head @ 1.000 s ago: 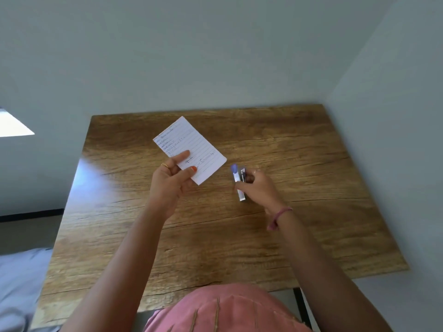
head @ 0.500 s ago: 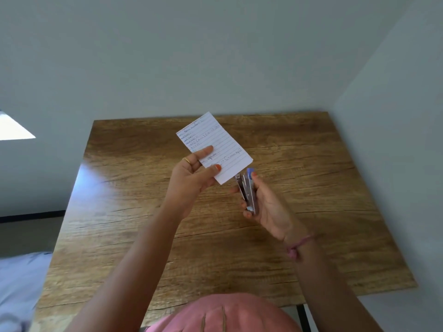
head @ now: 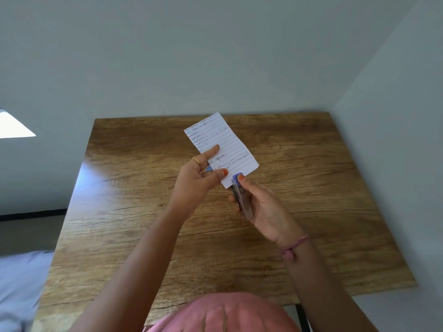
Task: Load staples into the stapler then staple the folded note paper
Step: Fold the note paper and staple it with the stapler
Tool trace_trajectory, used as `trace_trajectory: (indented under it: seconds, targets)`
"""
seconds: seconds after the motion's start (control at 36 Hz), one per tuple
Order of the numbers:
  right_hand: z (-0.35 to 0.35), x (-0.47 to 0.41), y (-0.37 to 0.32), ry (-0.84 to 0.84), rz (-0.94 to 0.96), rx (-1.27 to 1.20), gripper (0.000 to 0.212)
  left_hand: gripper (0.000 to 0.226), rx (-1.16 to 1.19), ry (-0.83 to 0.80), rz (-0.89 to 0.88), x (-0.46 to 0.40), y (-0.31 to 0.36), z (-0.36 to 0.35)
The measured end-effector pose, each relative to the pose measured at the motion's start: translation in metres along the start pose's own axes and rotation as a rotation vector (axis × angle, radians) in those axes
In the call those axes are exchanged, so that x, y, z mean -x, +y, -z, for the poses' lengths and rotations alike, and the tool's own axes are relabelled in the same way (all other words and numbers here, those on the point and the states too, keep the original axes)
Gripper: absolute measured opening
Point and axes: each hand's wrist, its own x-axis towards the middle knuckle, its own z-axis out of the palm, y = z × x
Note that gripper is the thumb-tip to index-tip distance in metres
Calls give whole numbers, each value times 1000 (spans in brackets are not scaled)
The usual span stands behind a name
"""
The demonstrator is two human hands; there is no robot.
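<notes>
The folded note paper [head: 221, 142], white with blue lines and handwriting, is held up above the wooden table [head: 299, 188]. My left hand [head: 195, 180] pinches its lower left edge between thumb and fingers. My right hand [head: 263, 207] grips a small metal stapler [head: 241, 196] with a blue tip. The stapler's jaws sit over the paper's bottom corner, and my right thumb rests on the blue tip. A small blue object [head: 209, 168] shows behind my left fingers; what it is cannot be told.
Grey walls stand behind the table and close on its right side. A pale blue cloth [head: 19, 283] lies off the table's left edge. Pink clothing [head: 223, 315] fills the bottom middle.
My right hand lifted the stapler off the table and turned it upward. My left hand carried the paper right and up, so its bottom corner now sits in the stapler's jaws.
</notes>
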Motion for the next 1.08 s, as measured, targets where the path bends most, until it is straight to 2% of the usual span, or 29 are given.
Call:
trace_trajectory:
  seconds: [0.17, 0.28, 0.39, 0.44, 0.56, 0.64, 0.69, 0.75, 0.86, 0.94, 1.03, 1.08]
  targets:
    - [2, -1, 0, -5, -4, -46, 42, 58, -9, -33, -5, 2, 1, 1]
    - [0, 0, 2, 29, -15, -70, 30, 57, -45, -42, -9, 2, 3, -1]
    - [-3, 1, 1, 41, 0, -66, 40, 58, -7, -66, -47, 3, 3, 0]
    - [-5, 1, 0, 41, 25, -58, 44, 56, 80, -83, -88, 6, 3, -1]
    - [-8, 3, -3, 30, 69, -30, 43, 32, 396, -25, -180, 11, 2, -3]
    - [-11, 2, -4, 27, 89, -23, 45, 27, 633, 35, -121, 12, -2, -2]
    - [-12, 2, -5, 30, 100, -11, 43, 34, 579, 34, -48, 14, -4, -4]
    - [-13, 1, -4, 37, 112, -2, 43, 51, 442, -49, 6, 16, -4, -9]
    - [-17, 0, -1, 42, 126, -5, 43, 46, 194, -209, 14, 22, 0, -19]
    - [-18, -2, 0, 29, 139, -39, 46, 42, 92, -177, 14, 22, 3, -23]
    - [-19, -3, 2, 35, 137, -64, 37, 48, 64, -160, 41, 21, 5, -21]
    - [-22, -3, 5, 54, 135, -72, 37, 43, 50, -160, 47, 21, 5, -19]
